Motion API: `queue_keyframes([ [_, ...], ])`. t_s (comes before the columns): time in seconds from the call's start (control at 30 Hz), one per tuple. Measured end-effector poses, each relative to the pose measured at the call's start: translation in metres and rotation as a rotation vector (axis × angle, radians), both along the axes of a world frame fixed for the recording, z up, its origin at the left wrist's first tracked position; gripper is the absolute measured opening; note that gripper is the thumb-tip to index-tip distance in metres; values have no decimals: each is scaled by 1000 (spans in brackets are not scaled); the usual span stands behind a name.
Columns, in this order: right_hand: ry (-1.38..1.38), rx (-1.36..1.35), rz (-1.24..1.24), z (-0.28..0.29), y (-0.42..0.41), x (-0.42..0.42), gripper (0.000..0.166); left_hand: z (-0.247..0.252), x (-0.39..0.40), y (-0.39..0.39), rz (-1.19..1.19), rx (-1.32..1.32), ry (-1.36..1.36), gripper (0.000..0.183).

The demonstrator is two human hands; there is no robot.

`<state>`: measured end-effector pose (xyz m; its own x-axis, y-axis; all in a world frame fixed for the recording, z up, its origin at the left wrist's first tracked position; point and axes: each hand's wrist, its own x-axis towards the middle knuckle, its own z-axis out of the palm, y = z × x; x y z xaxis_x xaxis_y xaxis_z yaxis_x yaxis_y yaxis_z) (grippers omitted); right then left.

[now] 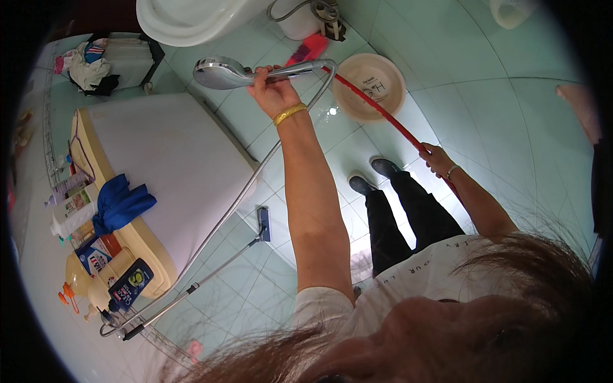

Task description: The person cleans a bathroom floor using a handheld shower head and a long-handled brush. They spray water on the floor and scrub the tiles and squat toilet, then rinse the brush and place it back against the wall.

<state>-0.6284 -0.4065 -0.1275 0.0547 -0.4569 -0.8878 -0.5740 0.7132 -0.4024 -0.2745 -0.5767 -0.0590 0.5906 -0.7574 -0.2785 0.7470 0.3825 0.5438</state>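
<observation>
My left hand grips the handle of a chrome shower head. Its face points away from me, and a metal hose runs from the handle down to the wall fitting at lower left. In my right hand is a long red handle, slanting up and left across a round beige basin on the floor. At its far end, partly behind the shower head, lies a pink-red brush or broom head. No water is plainly seen leaving the shower head.
A washing machine-like white appliance stands left, bearing a blue cloth and several bottles. A floor mop leans below it. White ceramic sanitary ware is at the top. Light glares off the wet-looking tiles. Clothes lie upper left.
</observation>
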Motion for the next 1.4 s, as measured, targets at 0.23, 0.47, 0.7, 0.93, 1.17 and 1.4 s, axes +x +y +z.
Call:
queue_keyframes([
  [0.23, 64, -355, 211, -7, 10, -7, 40, -8, 3, 13, 6, 123, -28, 33],
  [0.47, 77, -71, 70, 32, -27, 17, 42, -13, 17, 37, -26, 124, -127, 30],
  [0.7, 37, 29, 225, 26, 40, -9, 50, -7, 14, 81, -57, 265, -209, 29],
  [0.93, -31, -49, 84, 95, 22, -23, 42, 14, 29, 120, -24, 225, -343, 28],
  [1.17, 68, -183, 448, -1, 18, 15, 52, 23, 62, 191, 16, 257, -411, 33],
  [1.4, -75, -9, 469, 109, 26, -17, 48, 31, 64, 298, 107, 353, -420, 32],
])
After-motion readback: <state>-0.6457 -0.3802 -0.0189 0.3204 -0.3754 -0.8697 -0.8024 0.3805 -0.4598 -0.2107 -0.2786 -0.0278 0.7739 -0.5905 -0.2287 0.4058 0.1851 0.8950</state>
